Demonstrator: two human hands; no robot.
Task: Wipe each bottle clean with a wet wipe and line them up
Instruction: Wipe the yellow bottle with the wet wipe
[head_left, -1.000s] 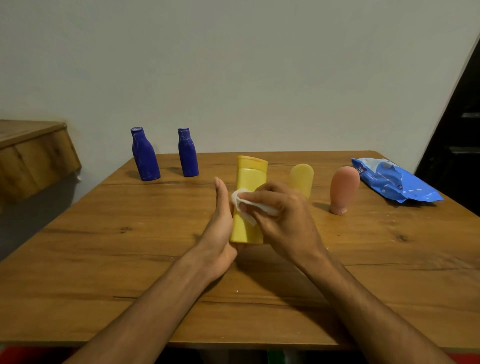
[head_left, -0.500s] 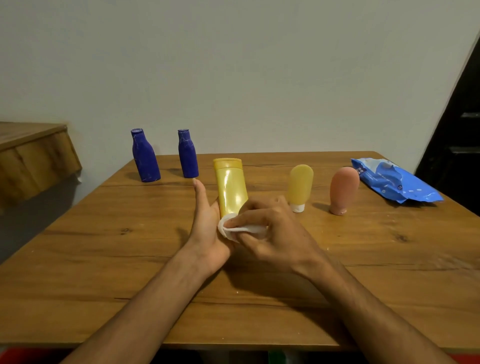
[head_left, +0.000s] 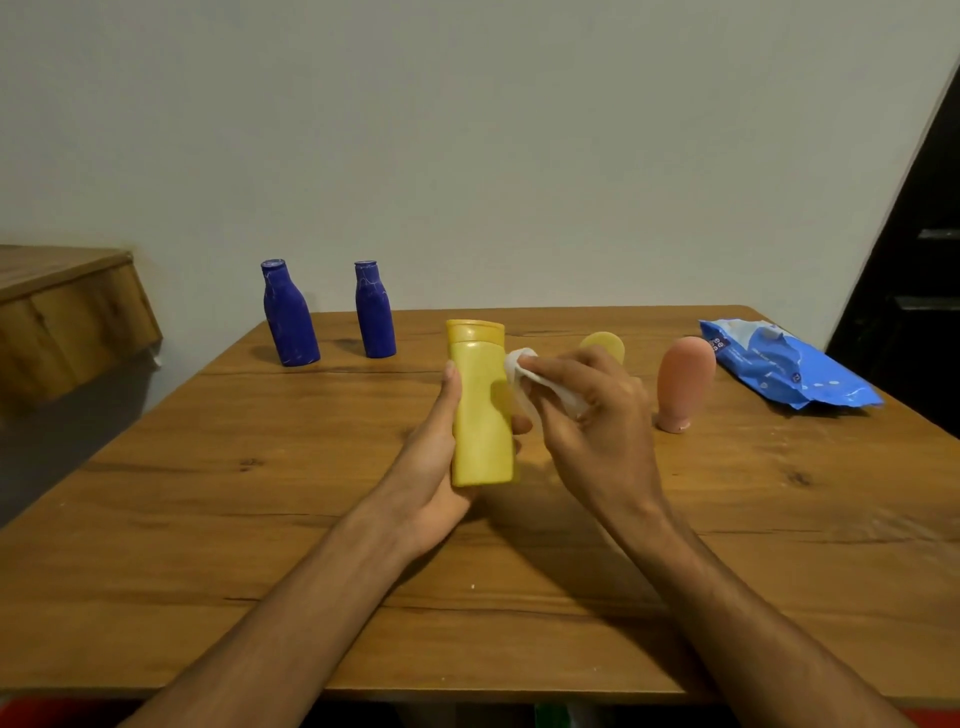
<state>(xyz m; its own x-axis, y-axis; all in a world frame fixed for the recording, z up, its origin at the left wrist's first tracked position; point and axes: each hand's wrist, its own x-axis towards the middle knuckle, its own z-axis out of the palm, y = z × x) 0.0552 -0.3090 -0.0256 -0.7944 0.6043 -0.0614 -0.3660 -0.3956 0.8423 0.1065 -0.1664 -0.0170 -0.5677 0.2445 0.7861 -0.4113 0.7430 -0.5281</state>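
My left hand grips a tall yellow bottle upright over the middle of the wooden table, thumb along its left side and fingers round the back. My right hand pinches a crumpled white wet wipe and presses it on the bottle's upper right side. Two dark blue bottles stand at the back left. A small yellow tube stands mostly hidden behind my right hand. A pink tube stands cap down to its right.
A blue wet wipe pack lies at the table's back right. A wooden shelf juts out at the left, beyond the table. A pale wall runs close behind the table, and a dark doorway is at the right.
The yellow bottle was tilted left and low half a second ago; it is now upright and higher. My right hand moved the wipe from the bottle's base up to its upper right side.
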